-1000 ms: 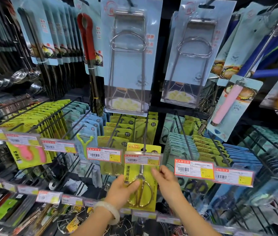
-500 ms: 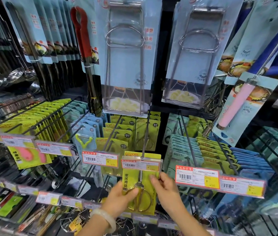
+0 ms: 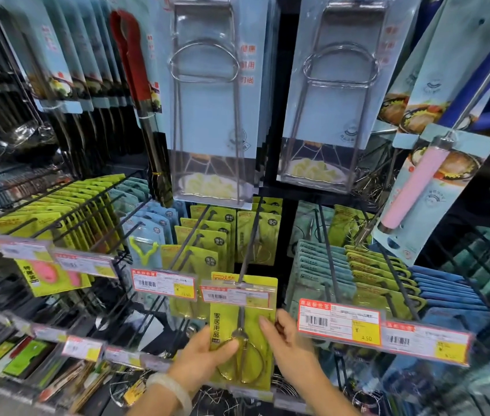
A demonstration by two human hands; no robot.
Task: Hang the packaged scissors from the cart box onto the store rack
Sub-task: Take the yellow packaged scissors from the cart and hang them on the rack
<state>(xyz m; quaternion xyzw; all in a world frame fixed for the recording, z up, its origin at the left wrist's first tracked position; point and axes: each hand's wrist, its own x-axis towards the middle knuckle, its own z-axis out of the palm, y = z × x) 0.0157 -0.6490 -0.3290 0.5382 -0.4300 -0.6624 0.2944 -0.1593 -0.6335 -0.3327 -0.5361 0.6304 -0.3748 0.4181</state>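
A yellow-green card pack of gold-handled scissors (image 3: pixel 246 340) hangs at the front of a black rack hook (image 3: pixel 249 244), its top behind a price tag (image 3: pixel 239 294). My left hand (image 3: pixel 204 360) grips the pack's lower left side, thumb across the front near the scissor handles. My right hand (image 3: pixel 288 346) holds the pack's right edge, with the index finger on the front. More of the same scissor packs (image 3: pixel 255 235) hang further back on that hook. The cart box is out of view.
Neighbouring hooks carry green packs (image 3: pixel 198 253), blue packs (image 3: pixel 321 265) and yellow packs (image 3: pixel 66 217), each ending in a price tag such as (image 3: pixel 339 322). Large blue-carded wire tongs (image 3: pixel 210 100) hang above. Lower hooks hold more goods (image 3: pixel 27 358).
The view has dropped and moved closer to the rack. Both hands keep hold of the scissor pack, which sits slightly further onto the hook behind its price tag.
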